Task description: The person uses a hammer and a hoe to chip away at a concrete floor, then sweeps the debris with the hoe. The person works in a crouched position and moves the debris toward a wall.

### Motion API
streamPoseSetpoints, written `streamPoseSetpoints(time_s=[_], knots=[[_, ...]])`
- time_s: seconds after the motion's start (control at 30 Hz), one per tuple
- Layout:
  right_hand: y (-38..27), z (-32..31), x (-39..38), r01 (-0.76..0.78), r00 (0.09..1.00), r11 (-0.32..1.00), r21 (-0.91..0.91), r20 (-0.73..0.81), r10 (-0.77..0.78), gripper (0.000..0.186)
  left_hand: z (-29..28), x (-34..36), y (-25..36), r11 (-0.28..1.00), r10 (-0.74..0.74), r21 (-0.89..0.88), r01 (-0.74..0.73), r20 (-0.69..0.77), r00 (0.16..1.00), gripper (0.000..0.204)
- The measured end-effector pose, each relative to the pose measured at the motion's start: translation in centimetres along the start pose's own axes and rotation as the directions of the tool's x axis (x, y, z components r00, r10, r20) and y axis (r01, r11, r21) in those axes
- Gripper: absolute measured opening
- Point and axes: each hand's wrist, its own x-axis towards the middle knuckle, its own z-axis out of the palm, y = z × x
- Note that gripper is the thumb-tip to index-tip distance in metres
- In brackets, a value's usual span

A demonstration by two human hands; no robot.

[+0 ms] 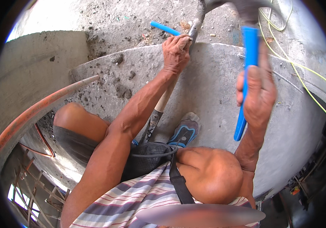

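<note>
My right hand (259, 91) is raised and grips the blue handle (249, 49) of a hammer, whose grey head (242, 8) sits at the top edge. My left hand (176, 51) is closed around a grey metal chisel (194, 28) held against the far edge of a concrete slab (216, 83). A second tool with a wooden handle (162, 103) leans below my left forearm, between my knees. I am crouching on the slab; one blue and grey shoe (185, 131) shows.
A short blue pipe piece (164, 28) lies on rubble beyond the slab. An orange pipe (37, 110) runs along the left. Yellow cords (303, 72) trail at the right. Rebar and an open drop (30, 186) are at lower left.
</note>
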Motion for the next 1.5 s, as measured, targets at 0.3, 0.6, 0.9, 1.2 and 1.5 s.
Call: streamPoseSetpoints(time_s=[0.3,0.6,0.9,1.2,1.5], knots=[[3.6,3.2,2.4,-0.084,0.978,0.906,-0.415,0.140,0.154,0.049,-0.5,0.4,0.7,0.998,-0.008,0.060,0.007,0.030,1.000,0.013],[3.5,1.4,-0.2,-0.178,0.982,0.983,-0.038,0.054,0.180,0.049,-0.7,0.5,0.6,0.927,-0.129,-0.348,0.140,0.057,0.990,0.018],[7.1,2.5,-2.2,0.276,0.961,0.916,-0.291,0.056,-0.272,0.051,-1.2,0.3,1.2,0.995,-0.027,-0.093,0.033,0.065,0.998,0.021],[8.6,2.7,-0.9,0.164,0.986,0.928,-0.333,0.078,-0.147,0.051,-0.8,0.5,0.9,0.970,-0.146,-0.192,0.150,0.038,0.989,0.013],[2.7,1.9,-0.9,-0.271,0.962,0.955,0.120,0.058,0.266,0.051,-0.4,0.2,1.0,0.957,-0.284,-0.062,0.285,0.010,0.959,0.011]])
